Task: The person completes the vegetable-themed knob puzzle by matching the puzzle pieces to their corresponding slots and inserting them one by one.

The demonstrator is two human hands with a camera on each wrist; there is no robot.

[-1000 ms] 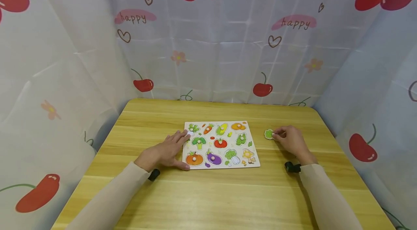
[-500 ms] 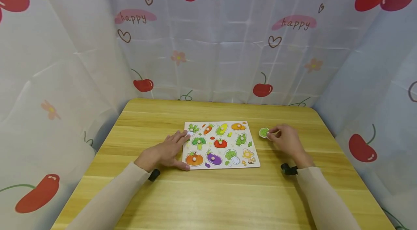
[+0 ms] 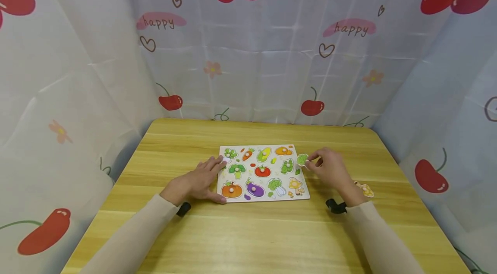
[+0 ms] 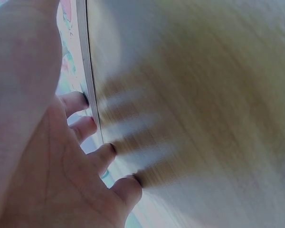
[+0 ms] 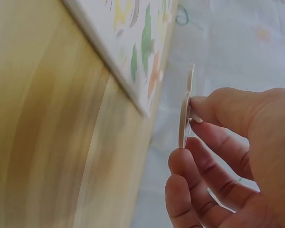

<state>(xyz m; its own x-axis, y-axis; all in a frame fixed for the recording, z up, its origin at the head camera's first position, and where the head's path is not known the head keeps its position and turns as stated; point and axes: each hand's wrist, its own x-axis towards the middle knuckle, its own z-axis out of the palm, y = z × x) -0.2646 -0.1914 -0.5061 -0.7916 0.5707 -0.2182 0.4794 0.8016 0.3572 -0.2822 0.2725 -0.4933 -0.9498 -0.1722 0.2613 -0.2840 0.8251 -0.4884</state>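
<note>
A white puzzle board (image 3: pixel 240 159) with several vegetable pictures lies flat on the table. My left hand (image 3: pixel 199 179) rests at its left edge with the fingers spread; in the left wrist view the fingertips (image 4: pixel 128 185) lie along that edge. Just off the board's upper right side, my right hand (image 3: pixel 330 170) pinches a green leafy-vegetable puzzle piece (image 3: pixel 302 160) by its knob. Seen edge-on in the right wrist view, this piece (image 5: pixel 184 121) is held off the table. The pumpkin (image 3: pixel 231 189), eggplant (image 3: pixel 254 187) and tomato (image 3: pixel 262 171) carry knobs. No knob shows on the bok choy picture (image 3: pixel 276 185) or mushroom picture (image 3: pixel 296 184).
A yellow mushroom piece (image 3: pixel 366 190) lies on the table, partly hidden behind the right wrist. The wooden table (image 3: pixel 233 239) extends around the board. Curtains (image 3: pixel 248 62) printed with cherries enclose its back and sides.
My right hand has moved left towards the board with the leafy-vegetable piece, uncovering the mushroom piece behind the wrist. The left hand has stayed on the board's left edge.
</note>
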